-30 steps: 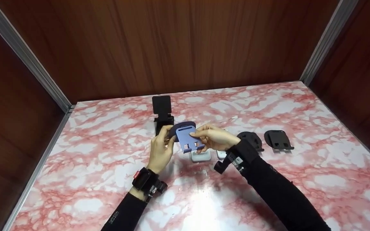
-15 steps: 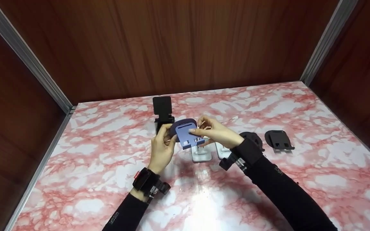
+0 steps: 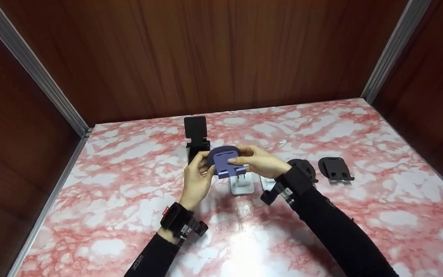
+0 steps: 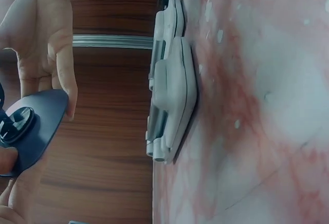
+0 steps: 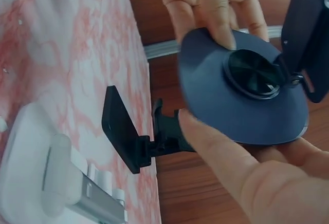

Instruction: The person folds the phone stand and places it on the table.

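Note:
Both hands hold a blue-purple phone stand (image 3: 225,161) above the table, in the middle of the head view. My left hand (image 3: 196,179) grips the left edge of its round base, thumb in front and fingers behind. My right hand (image 3: 263,162) has its thumb on the slotted plate and its fingers behind the base's right side. The right wrist view shows the flat round base (image 5: 205,80) with a shiny hinge disc (image 5: 252,75), and the plate (image 5: 308,34) standing off it at an angle.
Two white folded stands (image 3: 242,186) lie on the marbled table (image 3: 129,215) below the hands. Behind the left hand stands an upright black phone stand (image 3: 195,129). Two dark folded stands, one (image 3: 336,168) farther right, lie beyond the right wrist. Wooden panels (image 3: 221,57) surround the table.
The right fingers have shifted from the plate's lower right corner, rising and then settling behind the base's right edge. The plate has tilted and looks shorter and darker. The left hand keeps its grip.

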Demonstrator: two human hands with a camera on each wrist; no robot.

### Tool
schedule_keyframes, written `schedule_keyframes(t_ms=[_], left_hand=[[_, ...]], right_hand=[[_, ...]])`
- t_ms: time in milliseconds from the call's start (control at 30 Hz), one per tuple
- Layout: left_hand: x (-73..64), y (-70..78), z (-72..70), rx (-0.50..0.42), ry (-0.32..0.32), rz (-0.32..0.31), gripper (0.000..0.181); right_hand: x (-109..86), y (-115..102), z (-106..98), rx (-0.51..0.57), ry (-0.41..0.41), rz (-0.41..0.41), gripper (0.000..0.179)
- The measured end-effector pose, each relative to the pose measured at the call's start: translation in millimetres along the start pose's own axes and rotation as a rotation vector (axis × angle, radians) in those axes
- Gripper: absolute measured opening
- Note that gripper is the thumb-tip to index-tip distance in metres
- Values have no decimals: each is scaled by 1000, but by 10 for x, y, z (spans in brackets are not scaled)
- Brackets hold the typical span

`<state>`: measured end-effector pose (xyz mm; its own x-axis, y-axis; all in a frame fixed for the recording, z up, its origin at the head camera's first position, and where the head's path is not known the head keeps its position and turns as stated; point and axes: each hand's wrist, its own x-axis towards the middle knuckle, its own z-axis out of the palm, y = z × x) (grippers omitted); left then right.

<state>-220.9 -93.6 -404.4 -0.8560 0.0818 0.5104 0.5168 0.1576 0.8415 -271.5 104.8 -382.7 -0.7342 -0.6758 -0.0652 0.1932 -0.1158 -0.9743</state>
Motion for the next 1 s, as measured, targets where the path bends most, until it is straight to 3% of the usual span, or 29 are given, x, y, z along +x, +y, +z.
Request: schedule_keyframes(t_ms=[267,500,667,767,1000], left_hand=[[-26,-13,68,-27,-16,-71,28],[-34,-71,99,-51,-32,-113,33],[-27,-218,125,-122,-52,-179,37],[-19,-275,133,-155,-82,-212,38],[-17,-234,118,-247,-172,-271,27]], right_hand=[[-63,12,-61,-84,-8,47,50],[-97,60,-59,-283,35,5,41],[-113,44,-70,-356,56,-7,40],[-127,18,-86,-381,58,2,42],[-158,-29,-110,-370,40,10,43]])
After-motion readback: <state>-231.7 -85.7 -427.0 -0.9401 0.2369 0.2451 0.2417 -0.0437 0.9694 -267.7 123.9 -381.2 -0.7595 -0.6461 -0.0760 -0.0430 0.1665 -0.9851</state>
